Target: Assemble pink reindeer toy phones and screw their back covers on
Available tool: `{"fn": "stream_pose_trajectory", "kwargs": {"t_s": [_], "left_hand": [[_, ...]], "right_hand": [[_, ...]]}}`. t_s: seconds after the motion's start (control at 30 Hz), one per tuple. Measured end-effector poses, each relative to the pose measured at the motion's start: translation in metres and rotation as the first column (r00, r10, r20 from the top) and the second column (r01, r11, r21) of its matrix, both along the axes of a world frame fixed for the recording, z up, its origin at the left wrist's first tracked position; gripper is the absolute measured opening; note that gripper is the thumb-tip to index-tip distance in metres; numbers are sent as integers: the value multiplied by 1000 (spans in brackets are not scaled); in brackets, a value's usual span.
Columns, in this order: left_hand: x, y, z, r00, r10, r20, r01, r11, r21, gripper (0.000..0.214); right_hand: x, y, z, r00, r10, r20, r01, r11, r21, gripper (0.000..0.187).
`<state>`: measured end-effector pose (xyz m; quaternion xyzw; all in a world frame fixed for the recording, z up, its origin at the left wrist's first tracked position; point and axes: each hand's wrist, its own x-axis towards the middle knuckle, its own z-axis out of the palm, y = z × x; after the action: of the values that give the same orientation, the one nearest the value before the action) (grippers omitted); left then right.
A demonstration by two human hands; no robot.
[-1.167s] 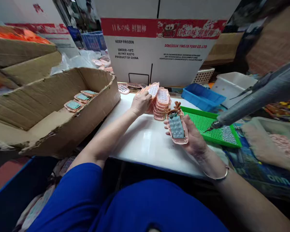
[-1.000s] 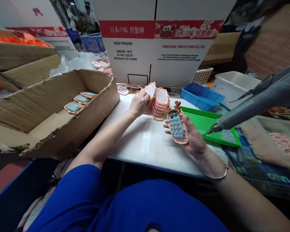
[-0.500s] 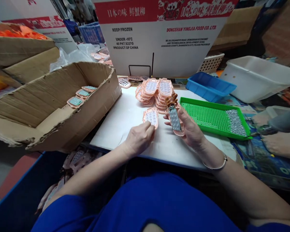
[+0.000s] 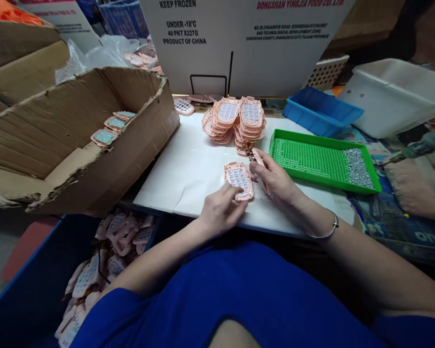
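Head view shows you working at the near middle of the white worktop (image 4: pixel 192 169), with both hands close together in front of your body. The loose keypad panel (image 4: pixel 239 179) lies there between them, its keys facing up towards you, probably so that you can check its face and line it up with the pink shell (image 4: pixel 258 158) just beside it. That shell is turned nearly edge-on, so its inner side is mostly hidden; the brown antlers (image 4: pixel 249 149) point away from you, which seems to leave the body free to grip. The left stack (image 4: pixel 228 111) and right stack (image 4: pixel 252 113) of similar panels stand side by side just beyond, presumably for an easy reach. To your right, the green tray (image 4: pixel 304 155) keeps small metal pieces (image 4: pixel 358 166) gathered at its far right end, likely so they do not scatter.

Your left hand (image 4: pixel 223 205) has its fingers curled and nearly closed, with thumb and forefinger at the panel's lower edge; they appear to pinch it lightly. Your right hand (image 4: pixel 271 176) is closed around the shell, thumb on the near side; you cannot tell from here how the hidden fingers support it underneath.
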<state>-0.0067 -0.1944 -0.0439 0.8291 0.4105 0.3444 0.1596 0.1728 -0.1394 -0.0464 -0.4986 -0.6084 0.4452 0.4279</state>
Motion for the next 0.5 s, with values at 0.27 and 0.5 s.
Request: {"fn": "stream_pose_trajectory", "kwargs": {"t_s": [0.27, 0.5], "left_hand": [[-3, -4, 20, 702, 433, 565, 292, 549, -783, 50], [-6, -15, 19, 657, 448, 606, 306, 577, -758, 38]], "right_hand": [[-18, -8, 16, 717, -126, 686, 11, 985, 170, 73], [-31, -9, 20, 549, -142, 824, -48, 979, 200, 71]]}}
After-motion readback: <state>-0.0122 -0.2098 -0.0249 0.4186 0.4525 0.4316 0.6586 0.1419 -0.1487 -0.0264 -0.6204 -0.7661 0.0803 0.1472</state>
